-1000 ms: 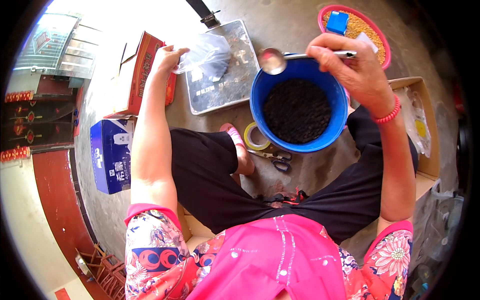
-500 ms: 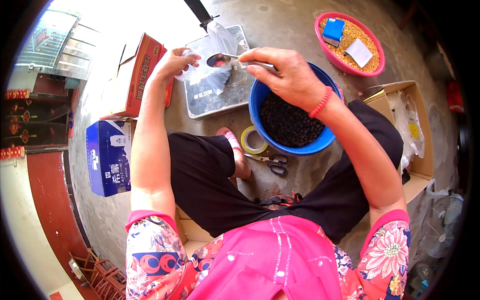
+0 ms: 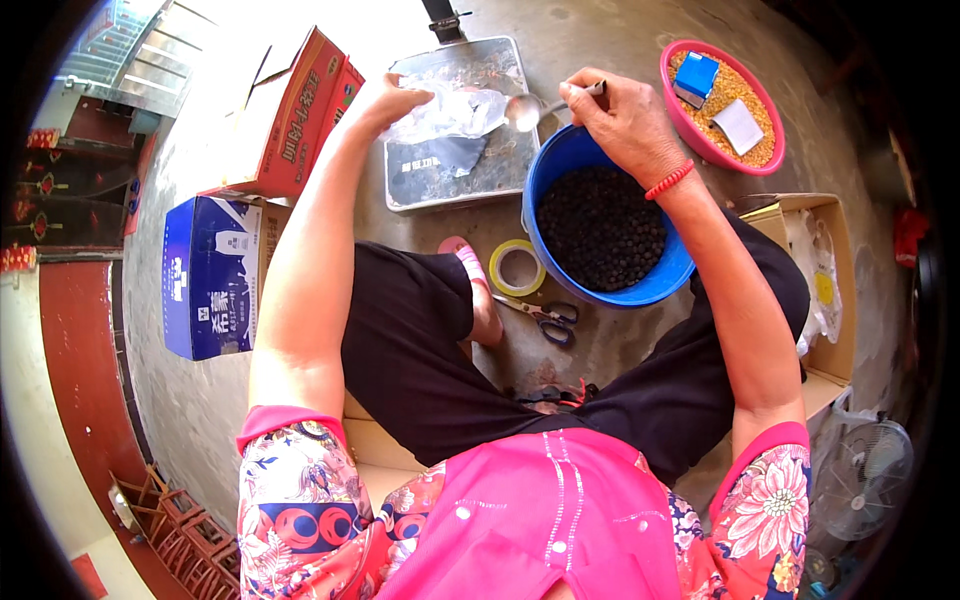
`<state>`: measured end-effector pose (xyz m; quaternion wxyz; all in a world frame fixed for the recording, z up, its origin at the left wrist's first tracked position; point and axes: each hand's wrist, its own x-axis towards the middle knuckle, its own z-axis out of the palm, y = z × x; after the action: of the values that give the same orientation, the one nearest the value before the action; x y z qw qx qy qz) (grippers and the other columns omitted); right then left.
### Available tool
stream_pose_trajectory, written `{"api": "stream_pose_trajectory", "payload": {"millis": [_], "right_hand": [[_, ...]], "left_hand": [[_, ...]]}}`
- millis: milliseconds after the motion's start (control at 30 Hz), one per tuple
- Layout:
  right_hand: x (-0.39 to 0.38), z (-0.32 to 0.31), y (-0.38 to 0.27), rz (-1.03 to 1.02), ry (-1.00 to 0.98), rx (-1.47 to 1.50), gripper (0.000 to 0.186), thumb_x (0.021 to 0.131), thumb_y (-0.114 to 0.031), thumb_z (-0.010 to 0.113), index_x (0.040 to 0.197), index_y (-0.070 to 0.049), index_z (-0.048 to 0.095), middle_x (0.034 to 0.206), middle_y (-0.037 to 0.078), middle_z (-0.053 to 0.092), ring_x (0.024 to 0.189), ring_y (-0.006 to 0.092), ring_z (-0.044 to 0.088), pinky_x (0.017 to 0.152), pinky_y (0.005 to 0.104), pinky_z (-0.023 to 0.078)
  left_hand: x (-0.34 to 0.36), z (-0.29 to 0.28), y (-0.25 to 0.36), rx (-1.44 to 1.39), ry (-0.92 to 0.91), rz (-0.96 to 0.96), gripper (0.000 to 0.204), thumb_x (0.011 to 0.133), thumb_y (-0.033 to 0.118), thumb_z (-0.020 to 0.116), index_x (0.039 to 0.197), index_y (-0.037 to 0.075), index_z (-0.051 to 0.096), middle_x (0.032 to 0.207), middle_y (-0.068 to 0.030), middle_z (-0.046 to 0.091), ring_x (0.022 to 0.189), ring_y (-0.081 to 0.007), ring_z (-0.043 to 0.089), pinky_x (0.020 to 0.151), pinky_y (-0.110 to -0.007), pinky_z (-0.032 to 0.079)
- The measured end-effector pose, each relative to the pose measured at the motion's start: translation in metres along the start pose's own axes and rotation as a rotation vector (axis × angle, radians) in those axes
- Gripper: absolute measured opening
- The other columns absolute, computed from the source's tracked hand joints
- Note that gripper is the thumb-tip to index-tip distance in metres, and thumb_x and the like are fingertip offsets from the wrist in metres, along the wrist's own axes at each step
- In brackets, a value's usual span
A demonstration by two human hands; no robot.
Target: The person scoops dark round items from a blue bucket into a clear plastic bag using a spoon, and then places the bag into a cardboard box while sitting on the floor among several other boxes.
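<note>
1. Nearest is the person's pink apron (image 3: pixel 520 515), with black trousers (image 3: pixel 420 340) beyond it, the legs spread apart.
2. On the floor between the legs lie scissors (image 3: pixel 546 314) with dark handles and, just beside them, a yellow-edged roll of tape (image 3: pixel 494 268).
3. A blue bucket (image 3: pixel 566 160) stands by the person's right leg, holding a heap of dark, round pellets (image 3: pixel 600 230).
4. Over the bucket's far rim, the right hand (image 3: pixel 625 115), with a red coiled band at its wrist, pinches a metal spoon (image 3: pixel 523 112) by its handle between thumb and fingers; the bowl points left.
5. The left hand (image 3: pixel 395 98) pinches the edge of a clear plastic bag (image 3: pixel 455 112). The spoon's bowl is at the bag's right side; whether they touch cannot be told.
6. Beneath the bag is a worn grey platform (image 3: pixel 440 188).
7. Farther left, a blue carton (image 3: pixel 212 280) stands near a red carton (image 3: pixel 300 120).
8. Far right, a pink basin (image 3: pixel 700 141) of yellow grain carries a small blue box (image 3: pixel 696 77) and a white packet (image 3: pixel 738 127).
</note>
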<state>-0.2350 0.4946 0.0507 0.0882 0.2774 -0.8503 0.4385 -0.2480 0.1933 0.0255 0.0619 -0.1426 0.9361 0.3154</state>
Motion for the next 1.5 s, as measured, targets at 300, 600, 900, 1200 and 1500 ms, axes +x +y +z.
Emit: {"api": "stream_pose_trajectory", "payload": {"millis": [300,600,900,1200,1500], "right_hand": [[0.013,0.011,-0.010,0.209,-0.098,0.457,0.038,0.085,-0.037,0.054,0.074,-0.003,0.065,0.054,0.003,0.059,0.049,0.0080,0.055,0.048,0.0231,0.045],[0.024,-0.015,0.025,0.355,0.071,0.484,0.032,0.087,-0.035,0.053,0.084,-0.005,0.065,0.064,0.003,0.061,0.056,0.0056,0.052,0.052,0.0198,0.039],[-0.017,-0.051,0.033,0.390,-0.523,0.182,0.026,0.083,-0.026,0.050,0.075,-0.004,0.061,0.055,0.001,0.054,0.047,0.0050,0.050,0.043,0.0179,0.038],[-0.102,0.022,0.099,-0.202,-0.441,-0.454,0.014,0.081,-0.023,0.059,0.083,-0.009,0.060,0.075,0.012,0.060,0.073,0.0298,0.059,0.063,0.0404,0.047],[-0.116,0.023,0.092,0.008,-0.529,-0.188,0.013,0.080,-0.018,0.057,0.082,-0.007,0.062,0.070,0.014,0.060,0.064,0.0291,0.059,0.060,0.0361,0.048]], "left_hand": [[0.004,0.022,0.026,0.121,0.233,0.147,0.050,0.078,0.043,0.059,0.102,-0.001,0.062,0.078,-0.0117,0.067,0.077,-0.0177,0.064,0.072,-0.028,0.048],[0.010,0.027,0.011,0.205,0.188,0.166,0.032,0.075,0.027,0.063,0.096,0.003,0.066,0.071,-0.0090,0.066,0.069,-0.0128,0.062,0.066,-0.026,0.048],[-0.001,0.019,0.012,-0.451,-0.072,0.078,0.043,0.075,0.007,0.060,0.113,-0.009,0.050,0.096,-0.0143,0.063,0.068,-0.0187,0.063,0.055,-0.028,0.051],[-0.003,0.021,0.027,-0.252,-0.156,0.093,0.050,0.072,0.005,0.058,0.119,-0.006,0.045,0.085,-0.0156,0.064,0.065,-0.0194,0.063,0.052,-0.029,0.053],[-0.017,0.021,0.041,-0.078,-0.040,0.139,0.059,0.069,0.000,0.051,0.126,0.010,0.039,0.073,-0.0172,0.060,0.052,-0.0187,0.059,0.043,-0.029,0.049]]}}
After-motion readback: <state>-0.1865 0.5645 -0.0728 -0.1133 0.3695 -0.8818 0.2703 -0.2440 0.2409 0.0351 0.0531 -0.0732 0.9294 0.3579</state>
